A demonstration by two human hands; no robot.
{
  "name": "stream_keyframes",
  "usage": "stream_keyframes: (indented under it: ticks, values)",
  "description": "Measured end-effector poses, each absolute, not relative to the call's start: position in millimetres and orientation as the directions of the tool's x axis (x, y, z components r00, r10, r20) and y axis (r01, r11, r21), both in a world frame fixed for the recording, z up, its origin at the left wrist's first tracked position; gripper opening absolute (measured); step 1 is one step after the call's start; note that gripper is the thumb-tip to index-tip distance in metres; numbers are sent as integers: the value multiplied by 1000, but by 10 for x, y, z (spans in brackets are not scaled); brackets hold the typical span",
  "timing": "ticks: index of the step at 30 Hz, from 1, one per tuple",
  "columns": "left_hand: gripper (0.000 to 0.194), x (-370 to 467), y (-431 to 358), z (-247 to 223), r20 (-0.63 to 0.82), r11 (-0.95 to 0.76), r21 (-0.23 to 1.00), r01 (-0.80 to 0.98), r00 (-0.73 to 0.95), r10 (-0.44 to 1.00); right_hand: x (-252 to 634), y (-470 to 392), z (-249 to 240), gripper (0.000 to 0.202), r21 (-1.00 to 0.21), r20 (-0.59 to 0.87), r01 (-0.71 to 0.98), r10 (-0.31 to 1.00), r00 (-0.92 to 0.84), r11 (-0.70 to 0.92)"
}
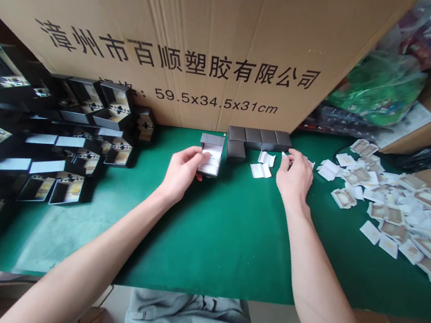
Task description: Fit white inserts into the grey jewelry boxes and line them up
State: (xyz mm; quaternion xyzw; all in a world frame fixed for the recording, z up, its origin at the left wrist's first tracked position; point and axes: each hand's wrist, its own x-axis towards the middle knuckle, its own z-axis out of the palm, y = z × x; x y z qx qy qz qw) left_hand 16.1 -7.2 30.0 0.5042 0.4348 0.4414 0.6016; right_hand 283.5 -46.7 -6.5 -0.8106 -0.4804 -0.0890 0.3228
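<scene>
My left hand (185,170) grips a small dark jewellery box (210,169), its lid up and a white lining showing inside. The thumb reaches over the box's near left edge. Farther right, my right hand (295,177) is low over the table with its fingers curled together; what they hold, if anything, is partly hidden, though a bit of white shows at the fingertips. Two white folded inserts (261,170) lie between the hands. Just beyond them stands a row of closed dark boxes (260,138), with one more closed box (236,151) in front at its left end.
Many open dark boxes (66,189) are stacked at the left of the green table (206,242). A heap of white and beige inserts (397,208) covers the right side. A large carton (189,25) walls off the back; plastic bags (385,85) sit at the back right.
</scene>
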Motion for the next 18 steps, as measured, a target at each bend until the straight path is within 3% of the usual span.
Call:
stream_keyframes:
  ticks: [4,8,15,18]
  values:
    - [22,163,-80,311,-85,107,991,-80,241,967,2830,-452,-28,34,-452,577,861,658,483,-235]
    - [21,170,-89,324,-90,107,993,-58,247,965,2593,-493,69,36,-454,691,891,639,338,21]
    - [21,168,-79,317,-73,89,994,-69,204,976,1858,-735,102,28,-680,526,680,829,191,274]
    - [19,161,-60,298,-63,78,993,-86,172,983,1726,-759,46,26,-798,420,535,893,164,277]
